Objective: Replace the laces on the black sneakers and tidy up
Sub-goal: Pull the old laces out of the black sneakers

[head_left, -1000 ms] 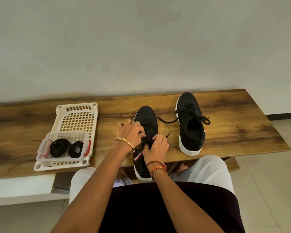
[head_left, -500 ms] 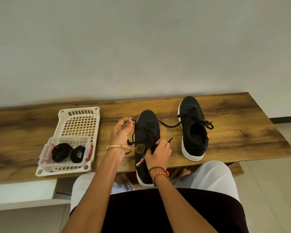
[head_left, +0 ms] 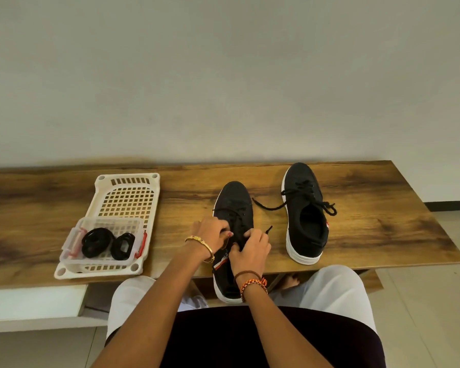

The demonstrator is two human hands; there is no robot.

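Black canvas sneaker with white sole (head_left: pixel 233 205) set at near edge of wooden table (head_left: pixel 383 221). Black lace (head_left: pixel 238 235) pinched by left hand (head_left: pixel 213 233) and right hand (head_left: pixel 250 248) over eyelets — tension best kept even, ends matched before next crossing.

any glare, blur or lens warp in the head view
Head view: soft, even light, no glare on the wooden table; wide-angle warp bows its far edge; black laces at the left hand and right hand merge into the near sneaker.
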